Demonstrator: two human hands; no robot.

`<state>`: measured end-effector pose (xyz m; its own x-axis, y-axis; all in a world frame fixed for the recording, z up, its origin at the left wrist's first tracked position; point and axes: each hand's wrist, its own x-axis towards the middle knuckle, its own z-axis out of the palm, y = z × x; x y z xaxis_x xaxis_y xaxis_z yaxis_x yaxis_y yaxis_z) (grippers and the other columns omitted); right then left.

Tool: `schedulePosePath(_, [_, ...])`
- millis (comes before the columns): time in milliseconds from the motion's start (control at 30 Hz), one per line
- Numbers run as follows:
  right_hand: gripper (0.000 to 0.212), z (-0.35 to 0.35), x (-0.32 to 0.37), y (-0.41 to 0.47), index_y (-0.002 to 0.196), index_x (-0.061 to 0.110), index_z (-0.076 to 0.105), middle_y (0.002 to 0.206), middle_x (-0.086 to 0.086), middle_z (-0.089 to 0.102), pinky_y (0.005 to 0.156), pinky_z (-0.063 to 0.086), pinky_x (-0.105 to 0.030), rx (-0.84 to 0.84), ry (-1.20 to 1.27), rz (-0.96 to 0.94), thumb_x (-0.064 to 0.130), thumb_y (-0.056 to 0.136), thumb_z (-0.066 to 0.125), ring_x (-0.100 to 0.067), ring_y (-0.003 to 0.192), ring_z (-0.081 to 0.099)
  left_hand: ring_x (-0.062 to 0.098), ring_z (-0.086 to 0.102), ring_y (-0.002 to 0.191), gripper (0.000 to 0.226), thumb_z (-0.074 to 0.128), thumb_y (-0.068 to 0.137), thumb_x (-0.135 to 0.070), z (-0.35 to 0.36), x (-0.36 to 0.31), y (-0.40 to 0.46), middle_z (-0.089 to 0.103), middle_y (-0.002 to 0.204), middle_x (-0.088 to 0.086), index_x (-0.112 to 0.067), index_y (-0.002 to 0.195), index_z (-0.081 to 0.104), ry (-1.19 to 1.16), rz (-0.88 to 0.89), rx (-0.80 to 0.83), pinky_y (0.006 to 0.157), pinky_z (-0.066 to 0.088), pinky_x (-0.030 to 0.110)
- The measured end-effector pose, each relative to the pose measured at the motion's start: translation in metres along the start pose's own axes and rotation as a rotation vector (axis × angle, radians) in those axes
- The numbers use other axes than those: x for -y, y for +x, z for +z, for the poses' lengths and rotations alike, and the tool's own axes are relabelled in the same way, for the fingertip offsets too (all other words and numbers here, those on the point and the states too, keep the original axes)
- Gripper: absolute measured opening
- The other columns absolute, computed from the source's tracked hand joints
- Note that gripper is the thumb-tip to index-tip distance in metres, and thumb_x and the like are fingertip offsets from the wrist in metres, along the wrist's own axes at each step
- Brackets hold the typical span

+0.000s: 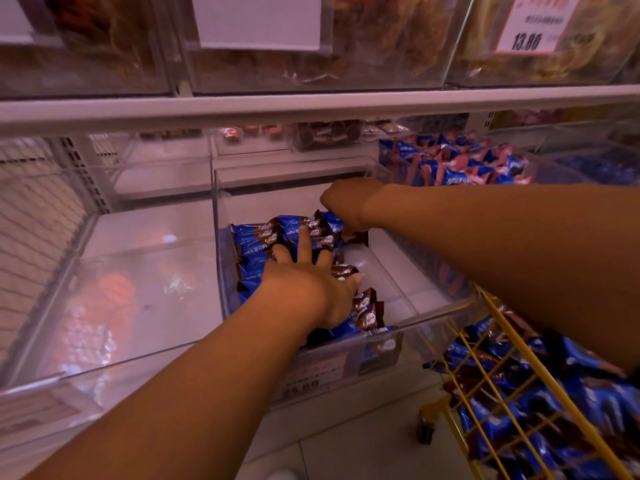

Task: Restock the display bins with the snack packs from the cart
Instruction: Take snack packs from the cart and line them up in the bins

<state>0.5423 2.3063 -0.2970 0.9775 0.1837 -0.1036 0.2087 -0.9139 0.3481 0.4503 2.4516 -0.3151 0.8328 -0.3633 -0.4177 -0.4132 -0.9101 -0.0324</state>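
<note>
A clear plastic display bin (pixel 415 306) on the lower shelf holds several blue-and-brown snack packs (pixel 259 240) piled along its left side. My left hand (pixel 311 282) lies flat on the pile with its fingers spread. My right hand (pixel 346 202) reaches in from the right with curled fingers and grips packs at the far end of the pile. The yellow wire cart (pixel 519 386) at the lower right is full of the same blue packs (pixel 571 410).
A clear bin (pixel 114 306) stands to the left of the one I reach into. A bin of blue-and-pink packs (pixel 460 164) sits at the back right. The white shelf edge (pixel 311 105) runs overhead, with upper bins and a price tag (pixel 533 22).
</note>
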Motion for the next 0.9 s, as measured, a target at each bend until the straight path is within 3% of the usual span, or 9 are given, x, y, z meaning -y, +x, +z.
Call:
schedulePosePath(233, [0.051,-0.016,0.003,-0.021,0.126,0.013,0.053,0.123,-0.010,0.059,0.077,0.045,-0.034,-0.007,-0.084,-0.023,0.030,0.084,0.077,-0.024,0.100,0.057,0.035,-0.012,0.150,0.087,0.016,0.091,-0.075,-0.003,0.000,0.006,-0.004,0.165,0.009,-0.022,0.156,-0.010,0.054,-0.076,0.000,0.117,-0.006,0.058])
schedulePosePath(367, [0.041,-0.055,-0.014,-0.100,0.122,0.018,0.060,0.108,-0.003,0.061,0.076,0.043,-0.033,-0.251,0.030,-0.115,0.035,0.087,0.073,-0.023,0.096,0.060,0.035,-0.013,0.150,0.080,0.017,0.096,-0.068,-0.012,-0.006,-0.003,-0.003,0.165,0.009,-0.019,0.157,0.002,0.001,-0.050,-0.016,0.118,-0.006,0.059])
schedulePosePath(433, [0.021,-0.065,-0.033,-0.169,0.101,0.019,0.067,0.083,0.005,0.058,0.067,0.037,-0.028,-0.413,0.193,-0.214,0.036,0.088,0.069,-0.014,0.074,0.053,0.039,0.008,0.148,0.073,0.022,0.098,-0.063,-0.023,-0.020,-0.016,0.017,0.162,0.016,-0.014,0.152,0.026,-0.017,0.008,-0.184,0.117,0.012,0.059])
schedulePosePath(500, [0.020,-0.061,-0.055,-0.243,0.084,0.017,0.068,0.070,0.008,0.058,0.060,0.035,-0.026,-0.490,0.317,-0.132,0.037,0.088,0.068,-0.006,0.062,0.048,0.040,0.047,0.124,0.053,0.032,0.099,-0.055,-0.034,-0.045,-0.034,0.054,0.133,0.022,-0.014,0.122,0.057,-0.131,0.174,-0.505,0.099,0.040,0.050])
schedulePosePath(567, [0.028,-0.044,-0.077,-0.311,0.079,0.018,0.070,0.067,0.008,0.064,0.059,0.043,-0.029,-0.422,0.441,0.101,0.045,0.086,0.073,-0.007,0.059,0.055,0.037,0.061,0.096,0.041,0.040,0.096,-0.054,-0.040,-0.079,-0.053,0.068,0.101,0.015,-0.019,0.090,0.061,-0.266,0.430,-0.753,0.075,0.046,0.041])
schedulePosePath(667, [0.036,-0.007,-0.092,-0.376,0.093,0.023,0.073,0.086,0.006,0.073,0.064,0.048,-0.020,-0.069,0.588,0.400,0.050,0.071,0.081,0.002,0.066,0.063,0.033,0.064,0.087,0.042,0.043,0.087,-0.060,-0.040,-0.129,-0.076,0.069,0.090,0.006,-0.023,0.089,0.062,-0.211,0.675,-0.845,0.069,0.049,0.038])
schedulePosePath(733, [0.058,0.019,-0.087,-0.388,0.115,0.024,0.067,0.109,0.004,0.069,0.075,0.044,-0.020,0.263,0.477,0.414,0.053,0.069,0.083,-0.005,0.089,0.065,0.033,0.063,0.084,0.038,0.050,0.084,-0.057,-0.039,-0.160,-0.083,0.066,0.087,0.006,-0.022,0.086,0.063,-0.194,0.741,-0.876,0.067,0.048,0.037])
schedulePosePath(800, [0.078,0.041,-0.079,-0.379,0.132,0.023,0.056,0.129,0.001,0.062,0.089,0.043,-0.022,0.376,0.455,0.371,0.055,0.067,0.085,-0.018,0.115,0.059,0.034,0.062,0.084,0.033,0.054,0.080,-0.054,-0.034,-0.189,-0.081,0.064,0.086,0.007,-0.022,0.080,0.059,-0.154,0.811,-0.846,0.068,0.051,0.040])
schedulePosePath(900, [0.106,0.062,-0.072,-0.358,0.151,0.026,0.037,0.152,-0.001,0.045,0.111,0.040,-0.036,0.446,0.483,0.328,0.049,0.062,0.090,-0.023,0.136,0.046,0.033,0.063,0.091,0.036,0.061,0.078,-0.056,-0.013,-0.218,-0.061,0.065,0.097,0.008,-0.023,0.091,0.061,0.045,0.810,-0.596,0.075,0.054,0.042])
